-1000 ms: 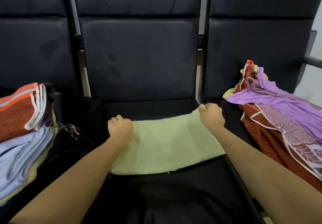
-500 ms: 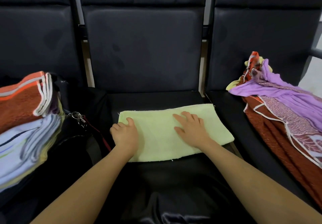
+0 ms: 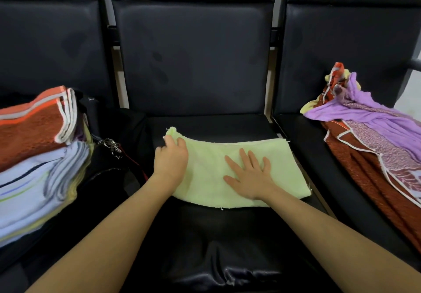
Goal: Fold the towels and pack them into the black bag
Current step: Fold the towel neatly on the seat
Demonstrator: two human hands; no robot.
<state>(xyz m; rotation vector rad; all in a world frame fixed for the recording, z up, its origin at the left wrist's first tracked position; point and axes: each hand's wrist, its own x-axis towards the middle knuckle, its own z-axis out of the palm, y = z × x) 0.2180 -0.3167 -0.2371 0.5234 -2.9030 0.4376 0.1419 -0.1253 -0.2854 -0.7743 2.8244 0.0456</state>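
Note:
A pale green towel, folded into a long strip, lies across the middle black seat. My left hand grips its left end and lifts the far left corner off the seat. My right hand lies flat on the towel's middle, fingers spread, pressing it down. On the left seat a stack of folded towels, orange-brown on top and pale blue below, sits in the open black bag.
A loose heap of unfolded towels, purple over rust-red, covers the right seat. A metal key ring hangs off the bag near the stack. Black seat backs rise close behind all three seats.
Both hands laid the towel down after holding its far corners. My right hand went flat on the middle; my left hand has now taken the left end and raised its corner.

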